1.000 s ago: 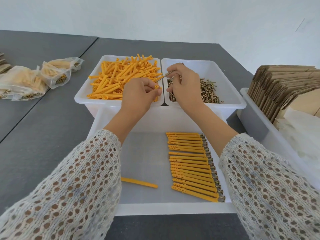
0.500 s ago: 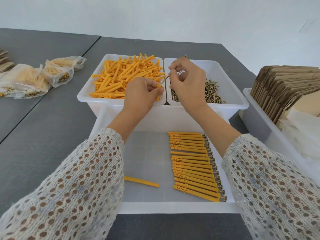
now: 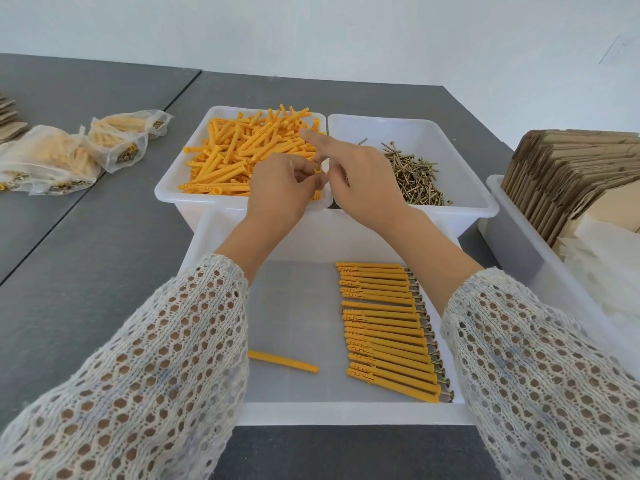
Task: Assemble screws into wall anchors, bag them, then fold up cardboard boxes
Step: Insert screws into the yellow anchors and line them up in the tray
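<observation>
On the grey tabletop point(image 3: 86, 258) at far left lie a few flat cardboard pieces point(image 3: 8, 116), cut off by the frame edge. Beside them sit two clear bags point(image 3: 69, 154) stuffed with pale orange anchors and brass screw heads; no print on them can be read.

Three white bins stand in the middle, and a fourth at right. The back left bin point(image 3: 169, 188) holds a loose heap of orange wall anchors point(image 3: 242, 150), too many to count. The left hand point(image 3: 280, 192) hovers over its near right corner, fingers curled round one anchor point(image 3: 318, 171) held upright, with a screw point(image 3: 319, 164) standing in its top end. The right hand point(image 3: 360, 181) is just beside it, index finger stretched out over the anchor heap, thumb and other fingers close at the screw; whether they pinch it cannot be told.

The back right bin point(image 3: 460, 143) holds a pile of brass screws point(image 3: 415, 178). The near bin point(image 3: 311, 415) holds one lone anchor point(image 3: 282, 362) lying at left, without a visible screw, and a neat row of about eighteen assembled anchors point(image 3: 388, 327), screw heads to the right.

The right-hand bin point(image 3: 519, 244) holds a standing stack of flat brown cardboard boxes point(image 3: 561, 174) and some white sheets point(image 3: 609, 271). No writing is legible anywhere.
</observation>
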Demonstrator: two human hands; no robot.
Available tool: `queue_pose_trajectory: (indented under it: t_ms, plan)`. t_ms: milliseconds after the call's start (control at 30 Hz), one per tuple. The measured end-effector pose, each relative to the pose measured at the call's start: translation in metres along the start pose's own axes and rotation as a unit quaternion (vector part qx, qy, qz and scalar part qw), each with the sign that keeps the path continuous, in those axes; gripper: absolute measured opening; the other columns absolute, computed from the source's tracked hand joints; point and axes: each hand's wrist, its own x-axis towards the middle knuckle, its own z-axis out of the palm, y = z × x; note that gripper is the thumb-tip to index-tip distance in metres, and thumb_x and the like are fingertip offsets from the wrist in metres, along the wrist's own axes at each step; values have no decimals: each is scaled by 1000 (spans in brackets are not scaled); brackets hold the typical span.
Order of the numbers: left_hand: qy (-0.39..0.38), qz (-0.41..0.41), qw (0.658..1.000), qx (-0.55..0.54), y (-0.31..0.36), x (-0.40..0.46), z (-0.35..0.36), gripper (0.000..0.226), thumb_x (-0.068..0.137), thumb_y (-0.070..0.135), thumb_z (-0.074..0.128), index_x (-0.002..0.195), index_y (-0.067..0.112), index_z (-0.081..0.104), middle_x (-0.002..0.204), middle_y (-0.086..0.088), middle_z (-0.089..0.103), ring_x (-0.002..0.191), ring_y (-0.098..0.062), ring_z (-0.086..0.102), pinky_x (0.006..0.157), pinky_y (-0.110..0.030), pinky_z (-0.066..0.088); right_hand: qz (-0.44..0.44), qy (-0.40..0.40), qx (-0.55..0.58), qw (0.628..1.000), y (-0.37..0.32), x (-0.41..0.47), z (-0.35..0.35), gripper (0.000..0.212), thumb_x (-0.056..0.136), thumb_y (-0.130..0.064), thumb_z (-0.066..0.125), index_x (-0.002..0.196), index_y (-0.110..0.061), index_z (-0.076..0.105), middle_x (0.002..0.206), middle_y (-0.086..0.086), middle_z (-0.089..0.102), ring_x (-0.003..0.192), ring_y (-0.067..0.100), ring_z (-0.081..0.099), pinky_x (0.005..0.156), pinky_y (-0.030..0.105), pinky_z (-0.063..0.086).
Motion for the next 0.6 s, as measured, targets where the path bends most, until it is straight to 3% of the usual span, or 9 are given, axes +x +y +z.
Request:
queue_pose_trajectory:
  t_ms: [133, 200, 300, 367, 433, 500, 600]
  plan:
    - [3, 6, 1000, -28, 0, -1, -1, 17, 92, 24, 70, 86, 9, 76, 78, -7, 73, 76, -20, 67, 77, -37, 55, 21, 39, 28, 999, 3, -1, -3, 60, 90, -2, 37, 149, -17, 41, 93, 2, 72, 57, 1, 50, 61, 29, 44]
    - [39, 47, 996, -63, 5, -2, -3, 22, 95, 22, 65, 82, 6, 74, 76, -7, 71, 70, -12, 62, 76, -31, 51, 71, 70, 59, 993, 7, -1, -4, 54, 93, -5, 35, 147, -12, 39, 86, 3, 71, 63, 6, 59, 64, 34, 49]
    - [99, 134, 980, -107, 20, -4, -11, 26, 97, 24, 62, 79, 7, 68, 73, 0, 69, 68, -5, 55, 70, -18, 44, 180, 131, 98, 970, 14, 2, -6, 39, 93, -2, 36, 130, -9, 46, 76, 16, 66, 66, 30, 61, 64, 46, 51]
    - [72, 169, 973, -137, 31, -10, -14, 21, 95, 25, 64, 76, 18, 67, 69, 8, 67, 65, -3, 54, 65, -14, 40, 264, 160, 150, 939, 19, 3, -7, 30, 91, 0, 37, 116, -9, 49, 75, 20, 65, 59, 30, 59, 60, 44, 52]
    - [-44, 178, 974, -130, 40, -20, -11, 19, 92, 27, 68, 73, 24, 69, 67, 9, 68, 61, -10, 56, 59, -20, 42, 353, 176, 202, 896, 27, 5, -9, 23, 91, 0, 37, 107, -10, 51, 71, 12, 65, 51, 16, 57, 56, 33, 48]
    - [-223, 158, 958, -85, 44, -31, -8, 19, 90, 28, 71, 76, 17, 74, 70, 1, 71, 59, -19, 58, 56, -28, 45, 440, 174, 258, 842, 35, 6, -10, 19, 93, -4, 38, 103, -8, 54, 67, 5, 63, 41, 10, 51, 48, 25, 41]
    - [-461, 90, 880, -74, 50, -49, 1, 19, 91, 28, 72, 76, 16, 73, 68, 2, 71, 55, -8, 57, 53, -20, 47, 495, 156, 315, 795, 40, 7, -12, 19, 93, -1, 39, 94, -6, 57, 64, 6, 60, 37, 11, 47, 39, 20, 35]
